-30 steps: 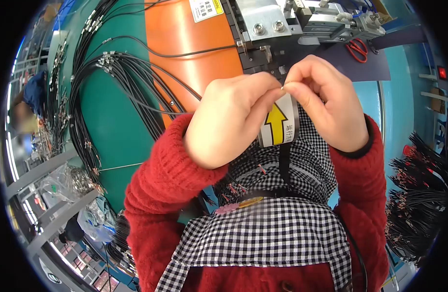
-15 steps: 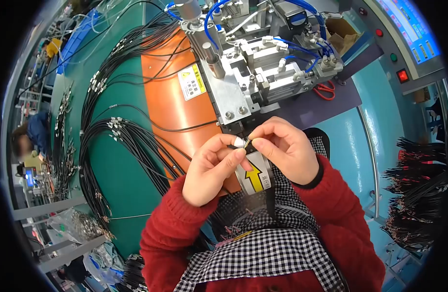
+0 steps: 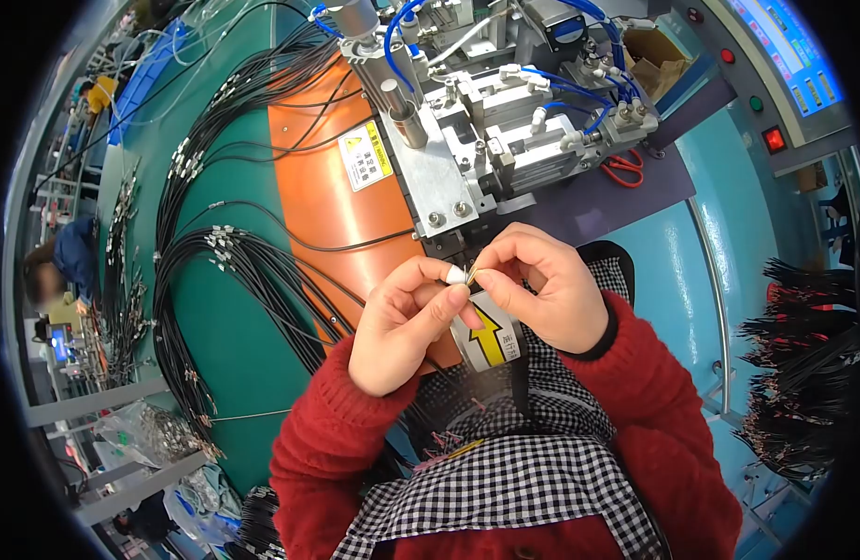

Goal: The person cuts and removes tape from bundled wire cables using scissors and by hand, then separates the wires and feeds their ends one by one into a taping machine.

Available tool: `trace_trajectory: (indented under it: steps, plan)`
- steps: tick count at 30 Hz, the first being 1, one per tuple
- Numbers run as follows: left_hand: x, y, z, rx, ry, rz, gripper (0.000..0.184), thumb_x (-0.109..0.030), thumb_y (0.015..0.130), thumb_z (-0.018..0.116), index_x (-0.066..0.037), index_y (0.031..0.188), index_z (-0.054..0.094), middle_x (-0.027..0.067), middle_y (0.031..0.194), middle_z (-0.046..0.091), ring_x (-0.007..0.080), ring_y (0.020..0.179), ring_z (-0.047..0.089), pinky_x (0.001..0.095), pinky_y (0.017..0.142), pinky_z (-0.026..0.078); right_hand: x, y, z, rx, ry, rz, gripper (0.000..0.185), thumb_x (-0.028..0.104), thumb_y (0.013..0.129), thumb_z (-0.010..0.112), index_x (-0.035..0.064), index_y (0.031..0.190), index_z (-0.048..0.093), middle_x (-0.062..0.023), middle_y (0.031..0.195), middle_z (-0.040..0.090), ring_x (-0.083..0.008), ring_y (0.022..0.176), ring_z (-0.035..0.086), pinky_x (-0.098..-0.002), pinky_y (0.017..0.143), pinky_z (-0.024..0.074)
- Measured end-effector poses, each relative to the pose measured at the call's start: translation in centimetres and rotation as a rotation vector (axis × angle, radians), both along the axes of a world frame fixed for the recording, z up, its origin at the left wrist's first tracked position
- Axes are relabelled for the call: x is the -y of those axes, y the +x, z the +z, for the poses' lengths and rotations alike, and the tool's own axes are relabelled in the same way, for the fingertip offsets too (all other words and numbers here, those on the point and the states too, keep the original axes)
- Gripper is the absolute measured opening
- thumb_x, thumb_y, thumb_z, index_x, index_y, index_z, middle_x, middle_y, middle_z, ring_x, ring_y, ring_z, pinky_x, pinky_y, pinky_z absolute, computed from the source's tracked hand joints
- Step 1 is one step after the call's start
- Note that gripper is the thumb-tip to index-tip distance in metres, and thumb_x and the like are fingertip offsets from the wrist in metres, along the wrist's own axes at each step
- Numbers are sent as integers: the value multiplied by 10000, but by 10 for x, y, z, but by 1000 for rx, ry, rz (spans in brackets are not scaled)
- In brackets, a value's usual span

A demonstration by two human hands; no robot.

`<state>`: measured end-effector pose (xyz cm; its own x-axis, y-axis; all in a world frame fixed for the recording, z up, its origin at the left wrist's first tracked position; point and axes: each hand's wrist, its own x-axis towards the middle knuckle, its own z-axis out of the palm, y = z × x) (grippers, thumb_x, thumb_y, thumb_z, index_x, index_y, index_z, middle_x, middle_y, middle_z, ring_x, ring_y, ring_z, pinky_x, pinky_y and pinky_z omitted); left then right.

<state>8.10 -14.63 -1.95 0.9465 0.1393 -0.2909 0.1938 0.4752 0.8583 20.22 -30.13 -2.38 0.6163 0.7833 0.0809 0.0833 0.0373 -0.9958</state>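
My left hand is pinched closed, with a white covering on one fingertip. Facing it, my right hand also pinches with thumb and forefinger. Between the two sets of fingertips are thin wire ends, pale and yellowish; most of their length is hidden by the fingers. Just below the hands lies a white label with a yellow arrow. The metal press machine stands directly beyond my fingertips.
Bundles of black cables curve across the green table and the orange cover at left. Red-handled scissors lie right of the machine. A control panel is at upper right; more black cables hang at right.
The view has shifted slightly. My right fingertips have changed their angle a little on the wire ends; both hands stay pinched together in nearly the same place.
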Motion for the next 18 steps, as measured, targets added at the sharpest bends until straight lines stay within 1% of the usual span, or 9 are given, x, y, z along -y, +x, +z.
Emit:
trace_trajectory:
  steps: [4,5,9,14,15,18]
  plan:
    - [3,0,3,18,37,45,136,-86,959,585,-39,1083,555,90,776,692,58,422,490,143,358,337,-1,2,2,-223,-24,32,63,-38,841,592,20,852,611,-23,885,558,-88,708,483,-175,626,397]
    - [4,0,3,16,36,44,136,-86,959,585,-39,1083,555,90,776,692,58,422,490,143,358,337,-1,4,2,-225,-25,31,63,-38,841,592,20,852,611,-23,885,558,-88,708,483,-175,626,397]
    - [4,-1,2,-10,156,27,133,-61,937,611,-24,1063,593,83,743,688,53,421,489,143,351,325,2,19,3,173,-52,174,62,-28,845,588,23,875,604,-17,880,550,-82,713,481,-185,632,397]
    - [0,0,12,-136,74,-16,120,-34,918,629,-10,1035,625,78,719,681,55,470,527,136,397,366,3,23,-3,280,-2,238,70,-3,865,590,25,929,600,-14,878,549,-91,705,479,-203,636,407]
    - [0,0,11,-138,73,-16,120,-34,918,629,-10,1035,625,78,719,681,55,470,527,136,397,366,3,22,-5,278,-4,239,70,-3,865,590,25,929,600,-14,878,549,-91,705,479,-203,636,407]
    - [0,1,9,-88,3,17,119,-23,911,632,-9,1029,629,67,710,672,60,522,559,132,448,403,1,16,-11,16,10,211,71,28,889,579,26,958,594,-20,864,554,-110,694,476,-214,633,413]
